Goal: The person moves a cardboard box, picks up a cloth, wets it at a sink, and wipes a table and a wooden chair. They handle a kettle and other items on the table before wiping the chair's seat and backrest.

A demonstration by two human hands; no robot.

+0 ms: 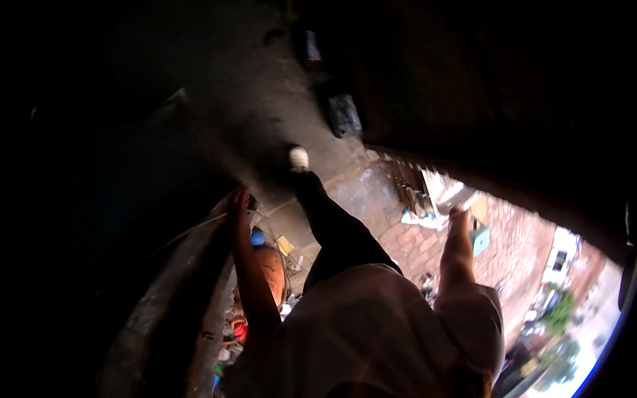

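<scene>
My left hand (239, 200) is raised beside the edge of a dark wall or door frame (215, 219). Its fingers look stretched out, with nothing visible in them; shadow hides whether they touch the edge. On the right, my right arm reaches forward, and the right hand (458, 213) is small and blurred. Just beyond it shows a pale, shiny thing (456, 195), and I cannot make out whether the fingers grip it. One leg (342, 229) in dark trousers steps forward, with a light shoe (298, 158) on the dim floor.
Ahead lies a dark concrete floor (265, 99) with a dark wrapped bundle (344, 115) by the right side. An orange-brown round vessel (271, 268), a blue ball-like thing (257, 237) and clutter sit near my left arm. Brick paving (511, 232) and a teal stool-like thing (480, 240) lie right.
</scene>
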